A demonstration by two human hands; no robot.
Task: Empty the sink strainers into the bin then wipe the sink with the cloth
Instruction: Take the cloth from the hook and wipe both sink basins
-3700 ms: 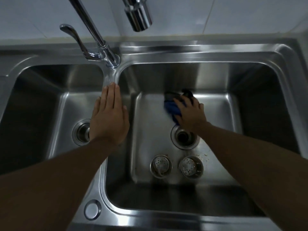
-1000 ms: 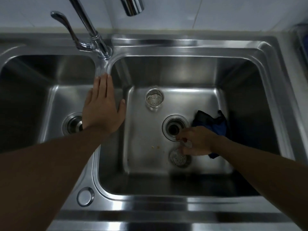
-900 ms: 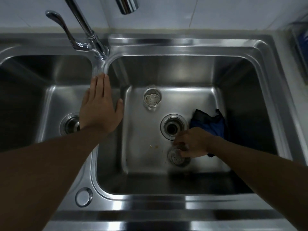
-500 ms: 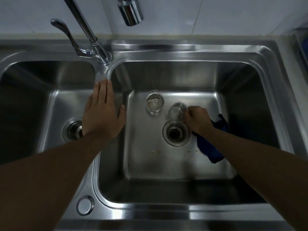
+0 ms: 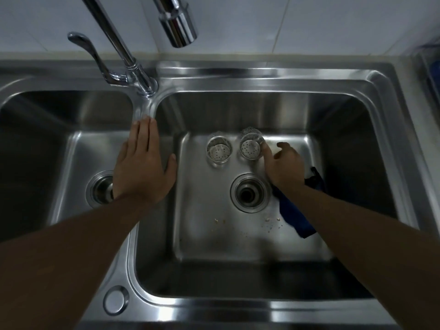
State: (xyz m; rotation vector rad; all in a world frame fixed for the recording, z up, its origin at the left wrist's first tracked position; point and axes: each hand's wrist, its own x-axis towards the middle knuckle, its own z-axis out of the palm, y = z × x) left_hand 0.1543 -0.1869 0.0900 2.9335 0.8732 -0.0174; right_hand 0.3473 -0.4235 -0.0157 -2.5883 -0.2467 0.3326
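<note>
Two metal strainers stand side by side at the back of the right basin (image 5: 238,256): the left strainer (image 5: 218,152) and the right strainer (image 5: 251,146). My right hand (image 5: 283,166) is just right of the right strainer, fingers apart, its index fingertip touching the strainer's rim. The blue cloth (image 5: 296,214) lies on the basin floor under my right wrist and forearm, partly hidden. My left hand (image 5: 142,163) rests flat, fingers together, on the divider between the two basins.
The right basin's open drain (image 5: 248,192) sits in front of the strainers, with small crumbs (image 5: 271,221) scattered nearer me. The left basin's drain (image 5: 101,189) is partly hidden by my left wrist. The tap (image 5: 133,67) and its spout (image 5: 178,27) rise at the back.
My right hand carried the second strainer from the front of the right basin to the back, set it beside the first, and has let go. The left hand has stayed put.
</note>
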